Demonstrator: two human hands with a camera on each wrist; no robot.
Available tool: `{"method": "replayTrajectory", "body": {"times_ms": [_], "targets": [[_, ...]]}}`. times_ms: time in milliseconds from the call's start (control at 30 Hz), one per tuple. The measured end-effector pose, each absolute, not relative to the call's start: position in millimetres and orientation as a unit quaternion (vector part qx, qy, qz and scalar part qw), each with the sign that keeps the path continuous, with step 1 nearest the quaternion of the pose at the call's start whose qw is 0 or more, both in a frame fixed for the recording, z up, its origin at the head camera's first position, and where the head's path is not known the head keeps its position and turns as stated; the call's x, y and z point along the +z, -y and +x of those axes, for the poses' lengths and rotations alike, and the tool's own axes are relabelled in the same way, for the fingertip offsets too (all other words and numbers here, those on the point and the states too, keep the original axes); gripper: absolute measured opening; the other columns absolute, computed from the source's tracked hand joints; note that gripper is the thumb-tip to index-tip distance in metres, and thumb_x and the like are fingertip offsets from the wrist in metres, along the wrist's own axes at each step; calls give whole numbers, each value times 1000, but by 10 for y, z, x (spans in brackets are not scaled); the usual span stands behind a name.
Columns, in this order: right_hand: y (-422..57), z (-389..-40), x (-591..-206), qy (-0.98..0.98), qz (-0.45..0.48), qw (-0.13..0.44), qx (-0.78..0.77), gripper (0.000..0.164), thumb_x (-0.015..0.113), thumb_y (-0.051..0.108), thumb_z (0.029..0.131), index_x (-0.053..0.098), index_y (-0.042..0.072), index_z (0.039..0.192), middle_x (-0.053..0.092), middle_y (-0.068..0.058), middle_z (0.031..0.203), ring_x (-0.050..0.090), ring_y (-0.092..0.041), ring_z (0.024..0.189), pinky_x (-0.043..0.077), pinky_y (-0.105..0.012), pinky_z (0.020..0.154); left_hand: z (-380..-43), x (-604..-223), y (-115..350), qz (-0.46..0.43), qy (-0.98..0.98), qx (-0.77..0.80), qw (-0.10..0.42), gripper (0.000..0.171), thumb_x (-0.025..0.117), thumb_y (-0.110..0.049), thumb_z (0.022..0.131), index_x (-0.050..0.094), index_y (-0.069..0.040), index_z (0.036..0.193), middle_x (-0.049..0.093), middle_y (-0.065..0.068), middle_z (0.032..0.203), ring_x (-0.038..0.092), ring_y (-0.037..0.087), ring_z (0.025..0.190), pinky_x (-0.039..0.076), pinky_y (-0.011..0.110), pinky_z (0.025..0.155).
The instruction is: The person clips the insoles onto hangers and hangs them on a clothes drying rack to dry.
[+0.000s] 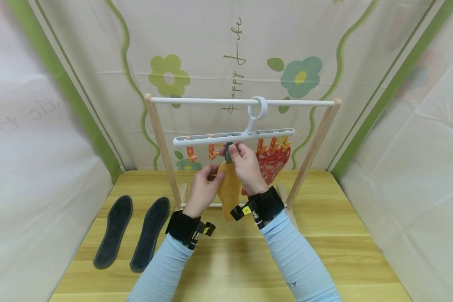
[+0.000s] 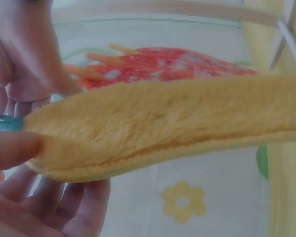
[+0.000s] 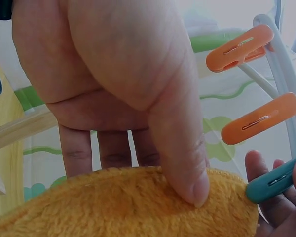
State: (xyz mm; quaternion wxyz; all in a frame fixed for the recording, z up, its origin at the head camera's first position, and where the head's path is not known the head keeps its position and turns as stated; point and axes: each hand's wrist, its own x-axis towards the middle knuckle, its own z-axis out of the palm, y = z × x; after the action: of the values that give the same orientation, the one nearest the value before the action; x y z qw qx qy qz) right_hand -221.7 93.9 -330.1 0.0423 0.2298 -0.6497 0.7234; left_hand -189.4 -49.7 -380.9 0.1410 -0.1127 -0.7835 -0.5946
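A fuzzy yellow insole (image 1: 230, 191) hangs upright below a white hanger (image 1: 211, 138). My left hand (image 1: 202, 189) pinches its upper edge, thumb on the near face and fingers behind, as the left wrist view shows. At its top end, my right hand (image 1: 247, 163) pinches a teal clothespin (image 3: 272, 181) between thumb and fingers. The clothespin meets the insole's tip; whether its jaws grip the insole cannot be told. Right of my right hand, red-and-white patterned insoles (image 1: 273, 163) hang from orange and yellow clothespins, partly hidden by that hand.
Two orange clothespins (image 1: 190, 154) dangle on the hanger's left half. The hanger hooks over a white rod (image 1: 204, 101) between wooden posts (image 1: 313, 147). Two dark insoles (image 1: 113, 232) lie on the wood-patterned table (image 1: 324, 251) at left. Fabric walls (image 1: 219, 50) enclose the table.
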Motion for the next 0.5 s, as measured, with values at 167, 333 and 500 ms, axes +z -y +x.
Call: {"method": "replayTrajectory", "body": {"times_ms": [167, 333, 500], "targets": [[-946, -2225, -3317, 650, 234, 44, 722, 38, 45, 25, 105, 54, -7, 123, 65, -15, 109, 58, -25, 112, 37, -43, 107, -1905, -3796, 473, -115, 783, -594, 146, 25, 62, -17, 100, 64, -1, 120, 67, 10, 112, 64, 24, 95, 54, 38, 82], [-956, -2235, -3326, 657, 226, 44, 718, 36, 46, 26, 104, 56, -5, 121, 67, -14, 110, 59, -25, 113, 36, -43, 107, -1928, -3787, 449, -116, 783, -592, 154, 24, 63, -16, 100, 65, -1, 119, 68, 10, 112, 64, 24, 94, 55, 37, 82], [-961, -2250, -3330, 663, 218, 41, 715, 38, 46, 26, 104, 57, -6, 122, 68, -15, 112, 57, -24, 116, 34, -45, 108, -1931, -3755, 425, -105, 783, -593, 155, 24, 62, -17, 100, 65, -2, 118, 68, 10, 112, 63, 23, 93, 54, 38, 80]]}}
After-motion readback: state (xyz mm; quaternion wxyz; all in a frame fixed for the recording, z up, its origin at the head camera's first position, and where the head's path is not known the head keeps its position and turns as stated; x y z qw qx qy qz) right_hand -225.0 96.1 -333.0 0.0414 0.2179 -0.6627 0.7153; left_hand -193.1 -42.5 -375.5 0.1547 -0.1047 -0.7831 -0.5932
